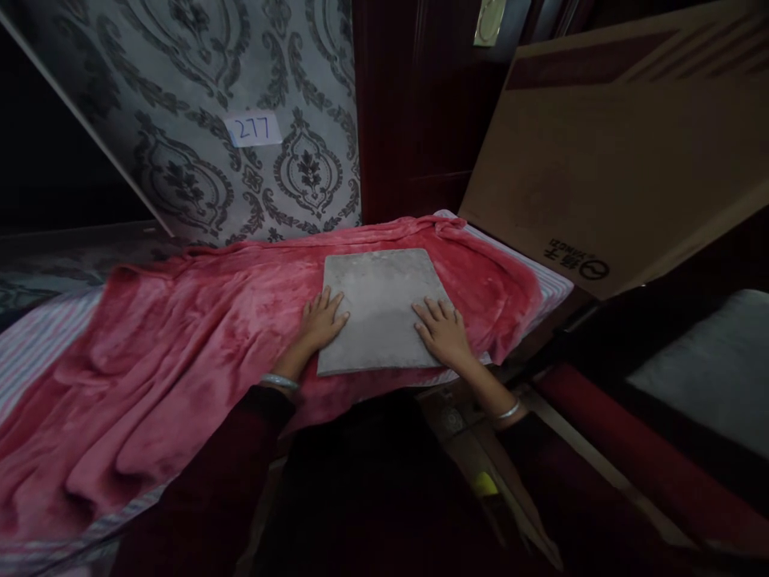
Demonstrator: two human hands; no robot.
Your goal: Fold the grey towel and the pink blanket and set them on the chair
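Observation:
A flat grey square pad (pixel 384 308), its exact kind unclear, lies on a crumpled pink plush blanket (pixel 228 312). My left hand (pixel 323 319) rests palm down on the pad's left edge, fingers spread and pointing away from me. On the opposite side, my right hand (pixel 441 327) lies flat over the right edge with its fingers apart. Neither hand is wrapped around anything. Each wrist wears a bracelet, and dark sleeves cover both forearms.
Striped cloth (pixel 42 344) shows beneath the blanket. A large cardboard box (pixel 625 152) leans at the right, beside a dark red door (pixel 414 104). Behind the blanket, patterned wallpaper (pixel 180 160) carries a paper label (pixel 255 128) reading 277. A small yellow item (pixel 485 483) lies low down.

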